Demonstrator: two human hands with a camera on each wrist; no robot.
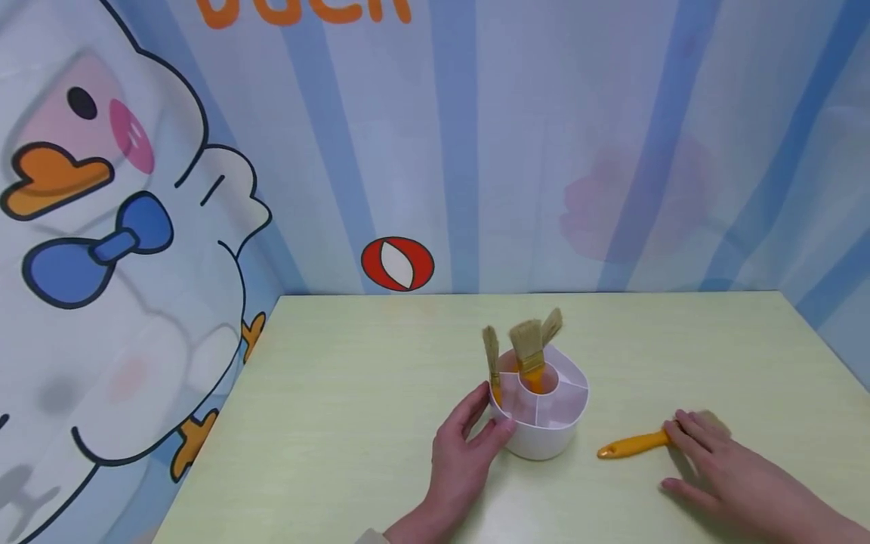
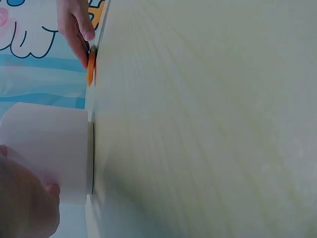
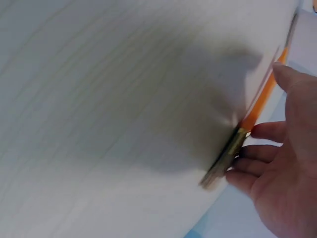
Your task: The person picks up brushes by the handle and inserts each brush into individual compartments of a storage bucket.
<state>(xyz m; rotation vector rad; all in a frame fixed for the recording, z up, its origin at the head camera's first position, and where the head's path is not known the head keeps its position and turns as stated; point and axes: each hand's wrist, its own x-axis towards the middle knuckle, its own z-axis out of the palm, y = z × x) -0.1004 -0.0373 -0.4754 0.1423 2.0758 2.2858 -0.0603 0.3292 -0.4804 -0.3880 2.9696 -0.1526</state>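
A white divided brush holder (image 1: 540,442) stands upright on the table, its pale outer wall filling the left side of the left wrist view. My left hand (image 1: 462,453) grips its near left side, thumb at the front rim. Inside are a narrow paintbrush (image 1: 492,355), a wide paintbrush (image 1: 526,340) in the round centre cup, and another paintbrush (image 1: 553,325) behind. To the right, a paintbrush with an orange handle (image 1: 632,446) lies on the table. My right hand (image 1: 720,453) is over its bristle end. In the right wrist view, extended fingers (image 3: 257,152) touch the paintbrush (image 3: 262,99) near its metal band, thumb beside the handle.
The pale wooden table (image 1: 340,393) reaches back to a blue-and-white striped backdrop (image 1: 516,151). A cartoon duck (image 1: 136,340) is printed on the left side of the cloth, and a red ball print (image 1: 374,263) sits just above the table's back edge.
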